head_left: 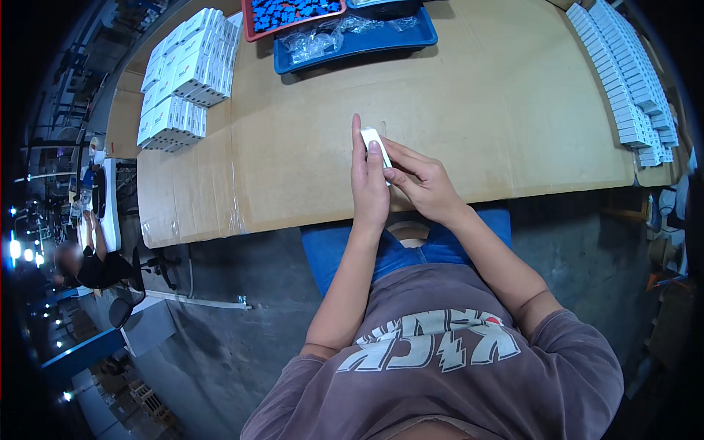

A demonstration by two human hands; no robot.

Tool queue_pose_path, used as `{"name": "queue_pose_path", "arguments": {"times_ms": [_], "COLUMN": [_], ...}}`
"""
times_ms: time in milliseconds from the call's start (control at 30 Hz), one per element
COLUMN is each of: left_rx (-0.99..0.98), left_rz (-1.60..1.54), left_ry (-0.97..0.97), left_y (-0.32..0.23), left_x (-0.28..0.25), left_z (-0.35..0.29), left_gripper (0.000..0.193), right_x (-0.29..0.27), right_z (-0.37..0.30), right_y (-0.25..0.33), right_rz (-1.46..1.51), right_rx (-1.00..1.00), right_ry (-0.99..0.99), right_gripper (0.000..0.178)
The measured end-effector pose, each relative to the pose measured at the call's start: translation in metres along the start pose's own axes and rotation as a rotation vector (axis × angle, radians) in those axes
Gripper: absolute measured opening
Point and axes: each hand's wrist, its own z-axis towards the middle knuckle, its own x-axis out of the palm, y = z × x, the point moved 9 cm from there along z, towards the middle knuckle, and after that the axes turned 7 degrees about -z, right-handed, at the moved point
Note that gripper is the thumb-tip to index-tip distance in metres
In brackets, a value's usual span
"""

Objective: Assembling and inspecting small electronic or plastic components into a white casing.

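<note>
A small white box (375,138) is held upright between my two hands, just above the near part of the cardboard-covered table. My left hand (369,180) is closed on its left side, with the thumb across its face and one finger pointing away from me. From the right, my right hand (427,183) grips the lower part of the same box with thumb and fingers. Much of the box is hidden behind my fingers.
White boxes stand stacked at the far left (183,70), with long rows of white boxes (616,77) at the far right. Beyond my hands lie a blue tray (359,57) with clear plastic bags and a red tray (253,33) of small blue parts. A person (103,268) sits off to the left.
</note>
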Motion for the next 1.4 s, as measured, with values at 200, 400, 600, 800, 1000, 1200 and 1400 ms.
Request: {"name": "queue_pose_path", "arguments": {"times_ms": [200,400,600,800,1000,1200,1400], "left_rx": [0.104,0.111,0.158,0.163,0.155,0.146,0.088], "left_rz": [0.138,0.088,0.119,0.124,0.1,0.094,-0.01], "left_ry": [0.047,0.052,0.043,0.043,0.043,0.039,0.068], "left_y": [-0.008,-0.01,-0.013,-0.009,-0.011,-0.01,-0.007], "left_x": [-0.002,0.002,0.003,0.001,0.002,-0.001,-0.008], "left_z": [0.0,-0.003,-0.006,-0.005,-0.006,-0.006,0.003], "left_gripper": [0.06,0.058,0.059,0.06,0.059,0.06,0.073], "right_x": [0.002,-0.001,-0.001,-0.001,0.0,-0.003,-0.009], "right_z": [0.0,-0.001,-0.003,-0.003,-0.003,-0.003,0.005], "right_y": [0.015,0.023,0.027,0.027,0.026,0.032,0.011], "right_rz": [-0.213,-0.289,-0.341,-0.357,-0.371,-0.338,-0.145], "right_rx": [-0.136,-0.226,-0.259,-0.279,-0.289,-0.265,-0.159], "right_ry": [-0.03,-0.049,-0.078,-0.097,-0.103,-0.098,-0.049], "right_gripper": [0.045,0.043,0.041,0.04,0.039,0.038,0.043]}}
